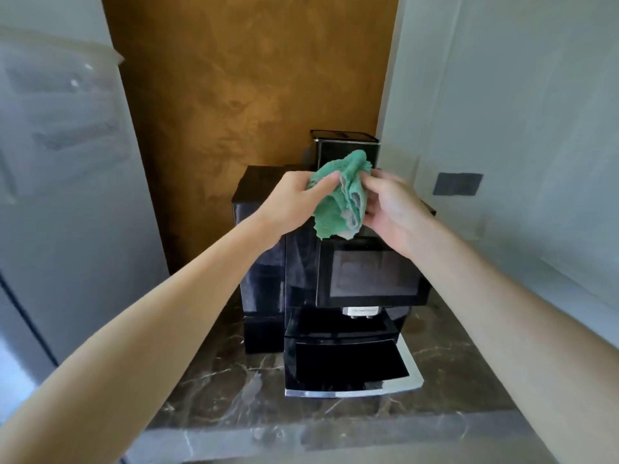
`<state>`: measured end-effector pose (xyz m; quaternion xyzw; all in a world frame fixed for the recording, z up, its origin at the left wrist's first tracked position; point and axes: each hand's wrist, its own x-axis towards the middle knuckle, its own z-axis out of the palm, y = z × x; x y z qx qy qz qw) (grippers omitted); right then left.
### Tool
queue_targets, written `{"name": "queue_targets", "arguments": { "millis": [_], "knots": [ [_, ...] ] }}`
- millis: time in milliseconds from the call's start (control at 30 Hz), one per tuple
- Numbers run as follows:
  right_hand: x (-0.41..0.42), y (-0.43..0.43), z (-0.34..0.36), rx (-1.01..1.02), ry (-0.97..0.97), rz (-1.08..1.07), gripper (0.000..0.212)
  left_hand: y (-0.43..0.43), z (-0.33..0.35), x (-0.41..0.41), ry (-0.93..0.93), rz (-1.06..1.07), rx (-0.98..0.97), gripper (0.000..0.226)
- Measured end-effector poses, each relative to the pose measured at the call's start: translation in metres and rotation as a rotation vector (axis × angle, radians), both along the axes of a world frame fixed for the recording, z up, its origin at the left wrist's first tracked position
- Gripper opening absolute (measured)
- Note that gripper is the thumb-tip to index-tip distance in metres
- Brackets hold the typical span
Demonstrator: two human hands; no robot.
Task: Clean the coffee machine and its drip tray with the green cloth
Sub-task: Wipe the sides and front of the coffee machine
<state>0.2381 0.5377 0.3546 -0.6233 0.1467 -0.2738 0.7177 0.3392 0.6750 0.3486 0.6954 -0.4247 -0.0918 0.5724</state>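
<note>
Both hands hold the green cloth (338,195) above the coffee machine (351,272), left hand (294,199) and right hand (392,209) each pinching one side, while the drip tray (351,383) lies well below them on the worktop (234,380).

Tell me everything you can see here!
green cloth: one, green, held in front of the machine's top
coffee machine: one, black, on the counter by the wall
screen: one, dark, on the machine's front
drip tray: one, black with silver edge, at the machine's base
counter: one, dark brown marble, under the machine
wall plate: one, grey, on the right wall
left hand: one, grips the cloth's left side
right hand: one, pinches the cloth's right side
</note>
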Motion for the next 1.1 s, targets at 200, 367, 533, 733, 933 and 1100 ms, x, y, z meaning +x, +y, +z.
{"name": "queue_targets", "arguments": {
  "millis": [200, 367, 533, 733, 933, 1100],
  "knots": [
    [-0.026, 0.029, -0.009, -0.044, 0.160, 0.083, 0.053, 0.021, -0.016, -0.014, 0.001, 0.074, -0.022, 0.030],
    [-0.034, 0.020, -0.017, -0.071, 0.199, 0.049, 0.026, 0.024, -0.023, -0.016, 0.313, -0.008, -0.075, 0.025],
    [-0.043, -0.009, -0.009, 0.070, 0.136, 0.116, 0.028, 0.015, -0.015, -0.008, 0.515, -0.135, -0.130, 0.014],
    [-0.048, -0.056, 0.012, -0.430, -0.018, -0.510, 0.013, -0.003, -0.006, 0.003, 0.346, 0.017, -0.146, 0.022],
    [-0.058, -0.073, -0.005, -1.295, 0.199, -0.473, 0.028, -0.022, -0.017, 0.024, 0.252, 0.247, -0.192, 0.018],
    [-0.047, -0.059, -0.004, -1.369, 0.365, -0.270, 0.048, -0.035, -0.023, 0.037, 0.175, 0.324, -0.205, 0.018]
  ]
}}
